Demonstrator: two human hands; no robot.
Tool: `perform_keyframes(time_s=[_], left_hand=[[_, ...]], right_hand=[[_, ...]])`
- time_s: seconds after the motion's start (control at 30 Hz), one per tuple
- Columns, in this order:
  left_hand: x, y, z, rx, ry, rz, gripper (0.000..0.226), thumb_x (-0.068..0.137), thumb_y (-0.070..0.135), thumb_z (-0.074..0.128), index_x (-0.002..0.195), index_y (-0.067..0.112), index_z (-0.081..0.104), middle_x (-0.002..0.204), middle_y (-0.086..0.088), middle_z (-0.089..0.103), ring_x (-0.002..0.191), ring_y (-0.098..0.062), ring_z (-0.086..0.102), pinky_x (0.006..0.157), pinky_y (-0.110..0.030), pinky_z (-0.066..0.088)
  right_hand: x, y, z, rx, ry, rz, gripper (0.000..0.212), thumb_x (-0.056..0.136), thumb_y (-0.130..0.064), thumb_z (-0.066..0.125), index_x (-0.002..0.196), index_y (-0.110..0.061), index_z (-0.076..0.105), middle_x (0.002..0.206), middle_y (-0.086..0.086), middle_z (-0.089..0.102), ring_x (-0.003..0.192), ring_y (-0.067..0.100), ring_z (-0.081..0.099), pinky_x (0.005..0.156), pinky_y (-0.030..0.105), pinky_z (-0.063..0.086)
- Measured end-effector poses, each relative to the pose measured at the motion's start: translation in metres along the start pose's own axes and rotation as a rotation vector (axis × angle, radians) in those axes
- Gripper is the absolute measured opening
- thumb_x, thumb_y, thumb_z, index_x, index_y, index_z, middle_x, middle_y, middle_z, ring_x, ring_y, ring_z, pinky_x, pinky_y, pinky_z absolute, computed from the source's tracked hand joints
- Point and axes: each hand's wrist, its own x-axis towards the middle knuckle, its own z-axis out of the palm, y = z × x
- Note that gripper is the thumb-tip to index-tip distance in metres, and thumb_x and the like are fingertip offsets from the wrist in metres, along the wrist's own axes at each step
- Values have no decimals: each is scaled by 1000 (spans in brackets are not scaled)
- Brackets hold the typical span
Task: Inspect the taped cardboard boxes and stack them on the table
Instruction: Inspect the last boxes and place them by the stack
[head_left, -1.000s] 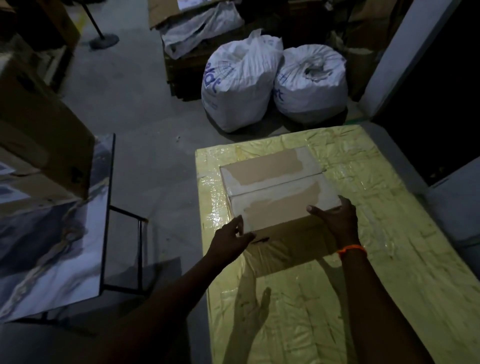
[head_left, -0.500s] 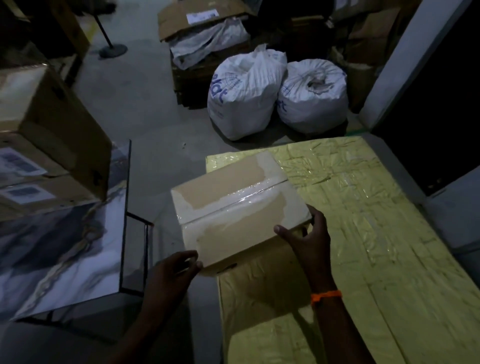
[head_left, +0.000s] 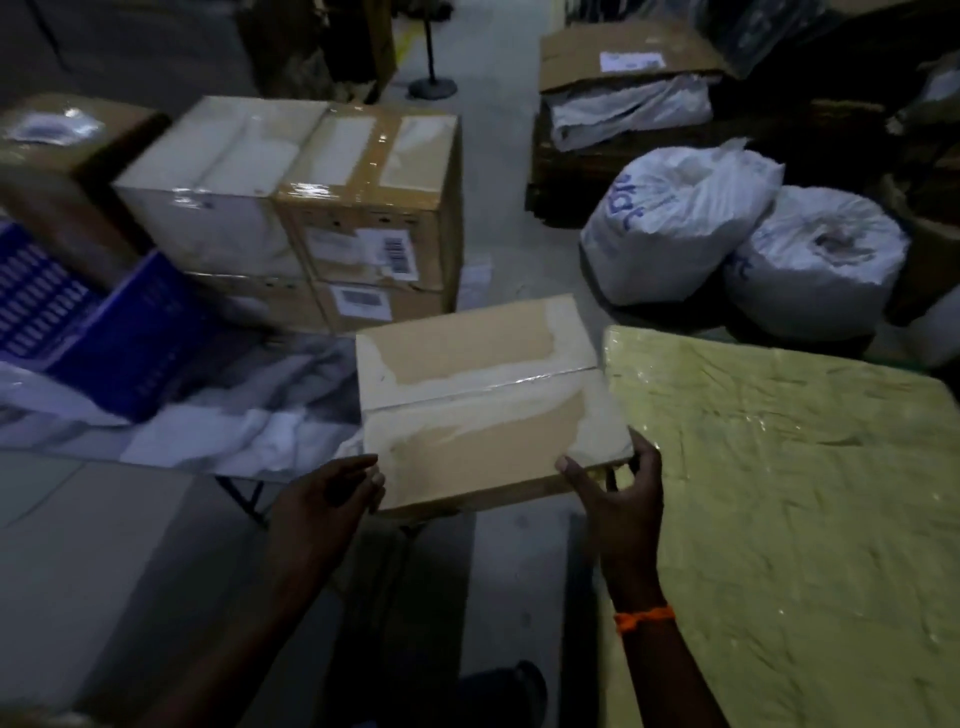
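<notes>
Between the fingers (head_left: 375, 475), taped cardboard box (head_left: 483, 400)

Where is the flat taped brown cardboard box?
Head view, mid-frame: the cardboard box is held by left hand and right hand, left of the yellow wrapped table.

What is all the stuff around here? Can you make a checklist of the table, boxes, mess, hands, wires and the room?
Surface: yellow wrapped table at right; marbled table at left.
Job's things: taped cardboard box held in the air over the gap between the tables; stacked taped boxes at left rear, two high.
Clutter: blue crate at far left; two white sacks on the floor.
Hands: left hand holds the box's near left corner; right hand grips its near right corner.
Cables: nothing seen.
Surroundings: dim storeroom, concrete floor, open carton with white wrapping at the back.
</notes>
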Motion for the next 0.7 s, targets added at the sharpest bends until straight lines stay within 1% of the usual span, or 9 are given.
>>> perform_keyframes(time_s=[0.1,0.2,0.27,0.33,0.4,0.43,0.5,0.57,0.7], left_hand=[[1,-35,-61,-51,9,-72,17,95,25,69,111,30,71,87,13,72,78,17,64,64,-11,51],[9,-76,-105,-102,88,-97,22,93,18,72,115,17,74,94,3,73,76,22,62,62,0,44],[15,-100,-119,-114,81,-118,23,92,20,74,115,21,75,95,5,73,78,20,63,63,0,44],[20,-125,-131,-119,3,-146,24,91,22,75,109,38,74,93,13,75,83,11,68,72,-9,53],[22,-150,-134,-123,-79,-159,34,90,20,76,103,52,71,90,18,76,86,2,72,80,-31,61],[20,-158,-132,-101,-115,-131,36,91,21,76,106,52,70,89,20,76,85,3,72,79,-31,62],[16,-164,-126,-1,-169,-54,31,93,26,73,121,37,69,90,17,76,79,11,67,71,-12,55],[19,-162,-120,19,-213,-29,38,95,32,69,132,26,66,101,7,76,82,10,66,69,-4,50],[42,-159,-123,77,-272,11,44,96,54,60,133,31,65,99,8,78,86,2,72,74,-24,60]], right_hand=[[-32,-4,68,-40,-61,-13,79,67,-21,97,134,-18,56,131,0,65,121,14,64,99,33,58],[-51,-6,129,-81,-134,-20,84,63,-31,98,135,-19,56,133,1,64,125,18,62,100,41,57],[-52,-11,159,-129,-161,-31,83,66,-24,97,138,-17,55,136,3,62,126,20,60,99,38,56],[-43,-18,187,-184,-197,-34,79,71,-14,93,140,-15,54,138,5,60,126,21,58,98,36,54],[-28,-26,211,-244,-259,-25,70,75,-9,88,136,-18,55,137,4,60,124,21,57,96,38,54],[-19,-27,220,-281,-289,-32,64,76,-7,86,131,-20,56,133,3,60,122,21,57,95,40,55],[-5,-29,235,-343,-356,-32,60,79,-1,82,127,-23,54,126,2,61,118,21,58,93,41,56],[7,-29,248,-394,-410,-27,60,82,3,79,133,-17,55,125,2,60,117,20,58,95,39,55],[33,-20,275,-419,-486,18,56,88,3,73,139,-9,57,125,4,63,116,20,60,98,34,54]])
